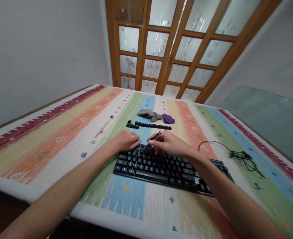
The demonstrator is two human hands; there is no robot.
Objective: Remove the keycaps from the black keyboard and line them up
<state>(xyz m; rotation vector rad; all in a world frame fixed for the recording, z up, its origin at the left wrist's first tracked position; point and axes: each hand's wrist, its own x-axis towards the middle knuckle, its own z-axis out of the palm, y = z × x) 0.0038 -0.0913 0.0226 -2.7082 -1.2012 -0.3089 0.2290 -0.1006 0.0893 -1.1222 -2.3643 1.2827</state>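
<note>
A black keyboard point(151, 166) lies on the striped tablecloth, with its top row of keys partly stripped. My left hand point(126, 140) is closed at the keyboard's upper left edge, steadying it, the thumb pointing right; its fingertips are partly hidden. In my right hand point(170, 142) is a slim, dark, tweezer-like tool point(157, 135), pinched between thumb and fingers over the upper keys. Just beyond the keyboard, loose black keycaps point(152, 125) stand in a row, with a few more at its left end.
A toothbrush point(103, 126) lies left of the keycaps. Behind them sit a grey cloth point(149, 114) and a purple cloth point(168, 118). The coiled black cable point(243, 156) rests at the right. Wood-framed glass doors point(156, 43) stand beyond the tablecloth point(61, 142).
</note>
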